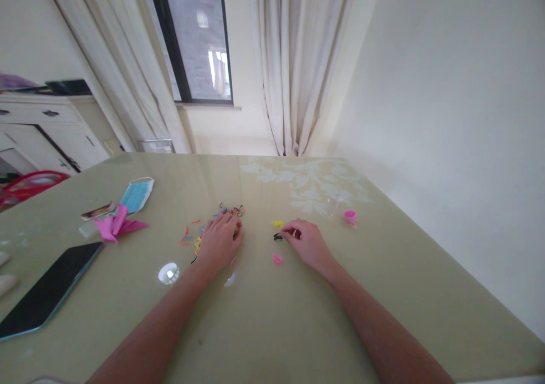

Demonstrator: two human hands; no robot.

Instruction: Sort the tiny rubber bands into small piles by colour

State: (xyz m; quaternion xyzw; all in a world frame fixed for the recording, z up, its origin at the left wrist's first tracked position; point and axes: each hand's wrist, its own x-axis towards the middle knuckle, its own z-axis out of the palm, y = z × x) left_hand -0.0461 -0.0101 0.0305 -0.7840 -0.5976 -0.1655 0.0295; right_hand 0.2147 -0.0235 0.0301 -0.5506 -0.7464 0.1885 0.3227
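Observation:
My left hand (219,242) lies palm down on a loose pile of small coloured elastic bands (230,209) in the middle of the green table (272,316), its fingers curled over some of them. My right hand (309,242) rests to the right, fingertips pinched together at a few black and red bands (279,236). A small yellow heap of bands (277,224) lies just beyond that hand and a pink heap of bands (277,259) just before it. Stray red and yellow bands (187,237) are scattered left of my left hand.
A pink cap (349,216) sits at the right. On the left lie a blue face mask (137,195), pink folded paper (114,226) and a dark tablet (46,290). A wall runs along the table's right side; curtains and a window are behind.

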